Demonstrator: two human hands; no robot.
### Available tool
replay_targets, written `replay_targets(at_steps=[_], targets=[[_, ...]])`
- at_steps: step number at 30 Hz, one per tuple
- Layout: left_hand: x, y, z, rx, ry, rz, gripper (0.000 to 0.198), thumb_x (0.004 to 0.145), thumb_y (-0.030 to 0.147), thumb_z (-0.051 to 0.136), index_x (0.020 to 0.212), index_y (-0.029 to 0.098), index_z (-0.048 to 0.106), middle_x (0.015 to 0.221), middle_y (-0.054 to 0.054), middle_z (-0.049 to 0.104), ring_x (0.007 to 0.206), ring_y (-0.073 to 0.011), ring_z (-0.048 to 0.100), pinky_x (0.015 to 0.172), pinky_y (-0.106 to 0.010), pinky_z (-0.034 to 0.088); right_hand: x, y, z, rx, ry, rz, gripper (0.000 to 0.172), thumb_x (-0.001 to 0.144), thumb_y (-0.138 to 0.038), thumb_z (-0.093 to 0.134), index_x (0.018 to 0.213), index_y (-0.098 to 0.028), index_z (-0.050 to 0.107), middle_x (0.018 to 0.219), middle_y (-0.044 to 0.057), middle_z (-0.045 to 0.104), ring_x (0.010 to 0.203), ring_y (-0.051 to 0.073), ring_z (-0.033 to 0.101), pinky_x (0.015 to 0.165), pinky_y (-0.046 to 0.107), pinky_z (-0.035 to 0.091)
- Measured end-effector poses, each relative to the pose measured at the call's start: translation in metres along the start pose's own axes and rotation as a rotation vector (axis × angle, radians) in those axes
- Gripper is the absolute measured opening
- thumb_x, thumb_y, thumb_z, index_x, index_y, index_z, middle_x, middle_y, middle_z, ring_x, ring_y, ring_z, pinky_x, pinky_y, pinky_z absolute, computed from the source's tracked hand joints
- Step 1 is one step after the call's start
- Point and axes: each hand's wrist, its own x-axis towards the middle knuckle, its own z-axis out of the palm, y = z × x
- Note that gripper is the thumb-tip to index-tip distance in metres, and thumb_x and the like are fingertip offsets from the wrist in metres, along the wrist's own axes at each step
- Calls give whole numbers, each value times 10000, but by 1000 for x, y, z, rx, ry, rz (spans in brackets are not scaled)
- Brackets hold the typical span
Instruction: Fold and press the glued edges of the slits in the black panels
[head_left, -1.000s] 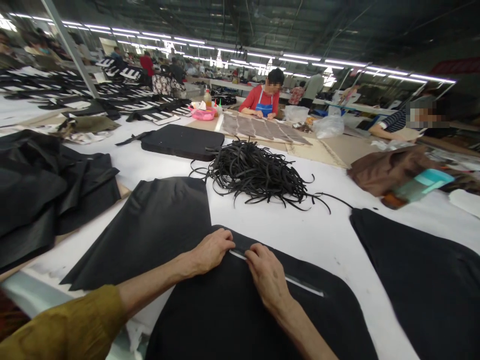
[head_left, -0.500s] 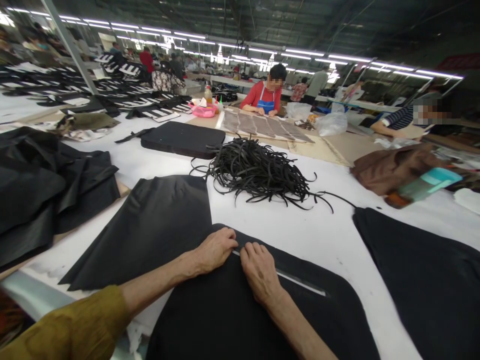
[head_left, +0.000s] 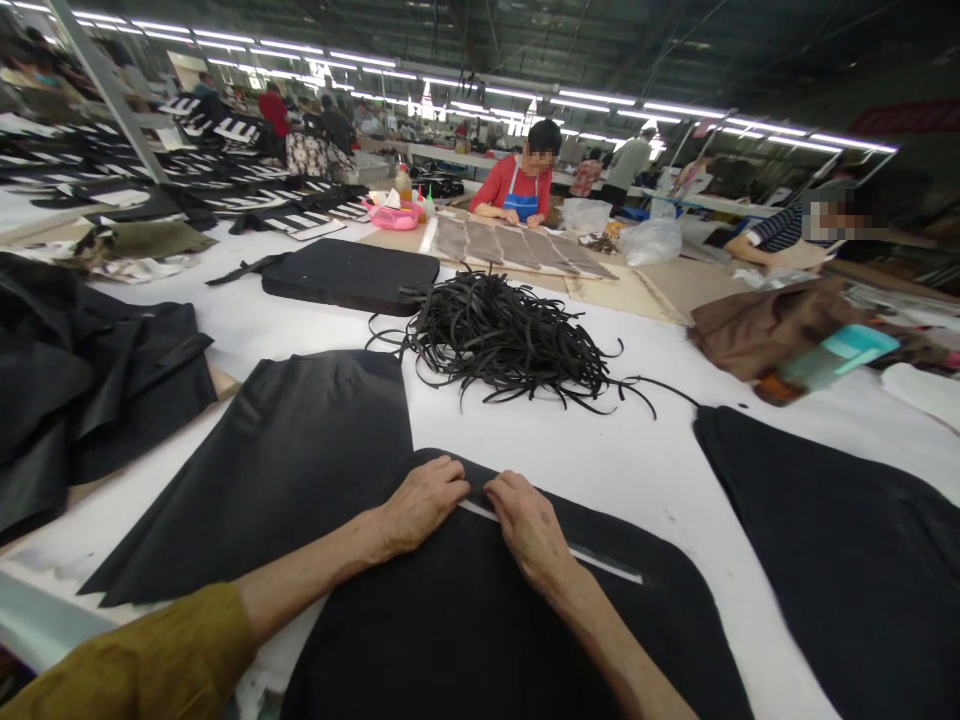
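A large black fabric panel (head_left: 450,620) with rounded corners lies in front of me. A long narrow slit (head_left: 607,566) near its far edge shows white. My left hand (head_left: 427,497) is closed, its fingertips pinching the panel at the left end of the slit. Just to the right, my right hand (head_left: 529,525) is also closed, thumb and fingers pinched on the panel along the slit's far side. A short stretch of white shows between the hands. The fingertips hide the exact grip.
A heap of thin black strips (head_left: 510,340) lies beyond the panel. Black fabric sheets (head_left: 285,470) are at left, a black stack (head_left: 825,540) at right, and a thick black stack (head_left: 349,275) farther back. A teal-lidded bottle (head_left: 832,365) lies at right. Co-workers sit across the table.
My right hand has shifted slightly away from my left, widening the gap and showing more of the white slit. The left hand stays at the slit's left end. The view has turned slightly.
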Motion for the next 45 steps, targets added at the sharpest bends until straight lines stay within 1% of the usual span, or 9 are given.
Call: replay_targets(at_steps=[5,10,18,21,28,32,36,40,45], targets=[[-1,1,2,-29,40,-30,213,894,164,374,867,164,585,879,-39,520,827,-149,434,710,-258,403,-8,-3,7,-77,69,-5,69,847,-201,528,897,-212,575,880,21,551,830,169,483,752,286,376],[1,1,3,-44,60,-37,219,895,171,374,876,170,592,879,-40,519,840,-153,428,720,-261,399,-13,-1,14,-246,114,-44,57,843,-172,519,838,-204,567,816,25,533,785,177,466,688,303,346],[3,-3,5,-71,83,-35,203,893,186,392,870,179,594,894,-37,544,833,-162,428,738,-310,360,-41,17,-1,-206,120,77,104,860,-180,497,932,-203,568,859,28,543,821,172,487,716,292,362],[4,-3,7,-79,91,-43,214,900,192,376,862,175,585,893,-34,549,830,-157,434,738,-306,359,-36,9,-1,-175,123,86,105,854,-212,518,950,-199,560,878,34,548,835,182,490,719,301,368],[4,-2,8,-73,92,-62,204,894,181,364,857,173,564,898,-36,540,835,-159,438,740,-307,361,-6,-13,11,-194,116,34,64,819,-225,566,876,-212,542,859,23,538,826,182,483,704,300,354],[3,-1,7,-73,79,-65,183,889,171,362,870,177,544,906,-35,536,844,-167,435,747,-312,357,-3,-9,19,-272,122,5,26,825,-186,549,838,-206,538,850,26,540,804,185,475,688,309,334],[3,3,2,-72,62,-74,112,846,165,438,931,175,510,922,-34,529,855,-179,429,758,-320,360,-8,0,22,-279,126,31,73,846,-148,511,809,-202,542,828,28,536,802,178,473,699,301,331],[3,5,-1,4,26,-52,182,825,174,476,1006,172,496,933,-42,525,852,-191,419,752,-329,357,-11,3,20,-249,110,43,82,852,-143,498,830,-202,550,839,27,537,813,175,473,711,293,338],[4,2,3,19,31,-15,186,878,159,379,894,191,562,923,-39,531,845,-180,417,740,-318,343,-17,6,13,-185,100,100,100,847,-131,496,863,-203,563,851,26,543,827,175,484,732,291,359]])
